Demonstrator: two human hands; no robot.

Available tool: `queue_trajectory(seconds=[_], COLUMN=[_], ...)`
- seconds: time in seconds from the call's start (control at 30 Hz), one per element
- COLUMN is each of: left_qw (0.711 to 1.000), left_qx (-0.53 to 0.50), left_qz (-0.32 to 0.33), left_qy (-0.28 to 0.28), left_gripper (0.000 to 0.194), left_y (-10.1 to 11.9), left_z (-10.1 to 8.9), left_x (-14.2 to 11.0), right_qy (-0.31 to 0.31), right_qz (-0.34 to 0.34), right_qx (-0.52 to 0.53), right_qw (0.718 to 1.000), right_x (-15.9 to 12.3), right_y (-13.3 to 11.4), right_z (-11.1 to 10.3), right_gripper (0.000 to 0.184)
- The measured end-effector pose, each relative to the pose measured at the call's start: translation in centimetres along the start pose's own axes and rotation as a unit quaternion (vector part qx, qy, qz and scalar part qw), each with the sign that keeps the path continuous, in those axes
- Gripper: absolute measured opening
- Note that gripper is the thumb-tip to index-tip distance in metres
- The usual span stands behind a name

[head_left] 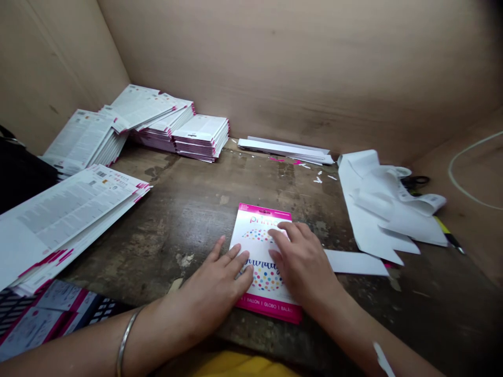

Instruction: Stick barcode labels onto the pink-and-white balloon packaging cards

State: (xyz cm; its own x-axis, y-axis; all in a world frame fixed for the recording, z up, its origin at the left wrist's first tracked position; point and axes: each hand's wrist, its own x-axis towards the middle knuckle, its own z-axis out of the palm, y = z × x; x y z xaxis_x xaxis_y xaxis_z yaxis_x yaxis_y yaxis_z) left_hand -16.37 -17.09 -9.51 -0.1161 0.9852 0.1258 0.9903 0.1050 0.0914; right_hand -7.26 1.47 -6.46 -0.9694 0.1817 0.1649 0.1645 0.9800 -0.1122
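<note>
A white balloon packet (261, 248) with pink bands and coloured dots lies flat on the worn table before me, its hanging slot at the far end. Across its left edge rest the spread fingers of my left hand (212, 285). Over the packet's right side is my right hand (306, 262), its fingers bent but apart, touching the front face and covering part of the printing. Neither hand is wrapped round anything. From beneath my right hand a white paper strip (357, 262) sticks out to the right. More pink edges show under the packet's near end.
Stacks of printed packets (202, 136) stand at the back left, with a fanned pile (78, 220) nearer. A basket (100, 309) of packets sits at lower left. Paper strips (286, 149) lie by the back wall; crumpled white sheets (377, 204) and black-handled scissors (416, 181) are at right.
</note>
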Motion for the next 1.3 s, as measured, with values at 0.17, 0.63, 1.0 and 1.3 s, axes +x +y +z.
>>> queue_trajectory(seconds=[0.17, 0.63, 1.0, 1.3], left_qw=[0.998, 0.598, 0.477, 0.401], left_qx=[-0.066, -0.648, -0.778, -0.829], left_qz=[-0.008, -0.472, -0.404, -0.359], left_qy=[-0.006, -0.004, 0.069, 0.152], left_gripper=[0.027, 0.055, 0.053, 0.065], left_y=[-0.3, -4.0, 0.9, 3.3], left_z=[-0.3, -3.4, -1.6, -1.9], left_x=[0.5, 4.3, 5.6, 3.3], right_qy=[0.038, 0.055, 0.079, 0.224], right_qz=[-0.12, -0.041, -0.021, 0.2], right_qx=[-0.036, 0.044, 0.094, 0.313], right_qw=[0.991, 0.997, 0.992, 0.901], right_x=[-3.4, -4.5, -5.2, -5.9], right_y=[-0.5, -0.4, -0.8, -1.5], right_z=[1.6, 3.1, 1.8, -0.2], right_gripper=[0.032, 0.033, 0.034, 0.043])
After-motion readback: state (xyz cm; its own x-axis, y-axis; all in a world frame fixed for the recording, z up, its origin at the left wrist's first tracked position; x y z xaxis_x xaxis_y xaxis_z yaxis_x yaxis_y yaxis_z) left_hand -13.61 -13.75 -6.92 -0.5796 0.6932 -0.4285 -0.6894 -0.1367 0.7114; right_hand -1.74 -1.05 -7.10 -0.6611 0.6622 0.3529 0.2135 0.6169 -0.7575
